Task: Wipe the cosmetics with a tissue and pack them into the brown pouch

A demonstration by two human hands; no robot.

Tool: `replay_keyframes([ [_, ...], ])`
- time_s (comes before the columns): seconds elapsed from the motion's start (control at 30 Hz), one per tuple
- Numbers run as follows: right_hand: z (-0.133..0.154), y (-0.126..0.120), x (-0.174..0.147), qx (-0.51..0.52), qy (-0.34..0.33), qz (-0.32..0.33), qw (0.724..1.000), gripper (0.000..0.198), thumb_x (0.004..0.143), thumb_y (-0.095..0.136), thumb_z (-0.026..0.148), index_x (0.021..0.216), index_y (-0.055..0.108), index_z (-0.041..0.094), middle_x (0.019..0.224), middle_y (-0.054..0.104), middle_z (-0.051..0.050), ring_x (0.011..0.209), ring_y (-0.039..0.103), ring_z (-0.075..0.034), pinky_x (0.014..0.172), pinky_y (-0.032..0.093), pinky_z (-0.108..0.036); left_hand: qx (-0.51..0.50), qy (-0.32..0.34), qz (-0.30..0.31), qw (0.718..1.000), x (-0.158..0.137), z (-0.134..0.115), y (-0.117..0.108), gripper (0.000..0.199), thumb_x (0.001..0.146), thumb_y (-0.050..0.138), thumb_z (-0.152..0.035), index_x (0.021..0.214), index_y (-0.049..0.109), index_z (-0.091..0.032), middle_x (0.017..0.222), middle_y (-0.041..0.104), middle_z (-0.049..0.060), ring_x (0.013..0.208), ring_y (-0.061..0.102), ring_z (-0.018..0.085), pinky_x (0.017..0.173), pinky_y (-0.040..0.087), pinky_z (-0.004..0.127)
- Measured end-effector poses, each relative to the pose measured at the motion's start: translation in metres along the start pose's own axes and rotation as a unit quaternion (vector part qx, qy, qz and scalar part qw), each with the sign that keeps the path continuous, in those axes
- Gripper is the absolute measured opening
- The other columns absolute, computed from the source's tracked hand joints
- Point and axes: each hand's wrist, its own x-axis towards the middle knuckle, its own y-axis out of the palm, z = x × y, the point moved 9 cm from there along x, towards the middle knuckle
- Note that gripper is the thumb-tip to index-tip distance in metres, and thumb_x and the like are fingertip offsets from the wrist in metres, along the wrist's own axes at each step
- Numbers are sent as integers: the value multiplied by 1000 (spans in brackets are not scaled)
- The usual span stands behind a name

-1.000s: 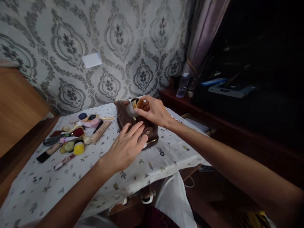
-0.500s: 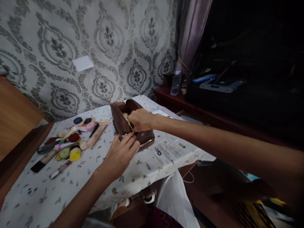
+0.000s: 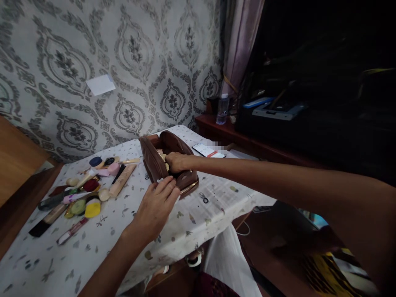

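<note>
A brown makeup bag (image 3: 151, 159) with a gold zip lies unzipped on the cloth-covered table. My right hand (image 3: 177, 162) reaches down into its opening, fingers curled and closed. A pale yellowish item (image 3: 166, 161) shows beside those fingers, but the bag wall and the hand hide what they grip. My left hand (image 3: 159, 206) holds the bag's near edge, its fingers bent over the brown side and its thumb partly hidden. Left of the bag lies a loose pile of cosmetics: a beige tube (image 3: 123, 181), a yellow-ended item (image 3: 93, 209), a lip gloss tube (image 3: 72, 232) and a wide brush (image 3: 46, 220).
A phone (image 3: 208, 150) with a lit screen lies behind my right forearm. A water bottle (image 3: 222, 109) stands on the dark red ledge at the back, by a large black screen (image 3: 324, 62). The patterned wall closes off the far side. The table's front edge (image 3: 198, 243) is near me.
The view has shifted slightly, so more of the phone shows. My right hand stays inside the bag and my left hand stays at its near edge.
</note>
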Motion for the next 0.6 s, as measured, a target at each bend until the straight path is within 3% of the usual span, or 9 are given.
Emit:
replay_keyframes([
  [0.27,-1,-4,-10,-37,2,32,999,53,65,83,30,114,70,13,112,74,-16,104,71,-33,80,57,-32,-3,3,-26,1000,1,0,-2,36,82,41,5,109,56,-13,126,65,13,126,54,28,92,49,41],
  [0.43,11,-46,-15,-26,1,-38,999,48,93,57,32,131,56,3,127,66,-24,114,66,-30,85,53,-30,9,0,-22,1000,-2,1,2,35,85,38,3,108,57,-15,130,63,14,130,51,28,92,49,40],
  [0.6,19,-70,-24,-13,-53,-64,997,31,96,48,17,118,66,6,114,73,-14,102,68,-21,80,48,-22,14,2,-30,999,-3,0,2,36,85,36,4,107,58,-14,130,64,14,129,52,28,90,50,41],
])
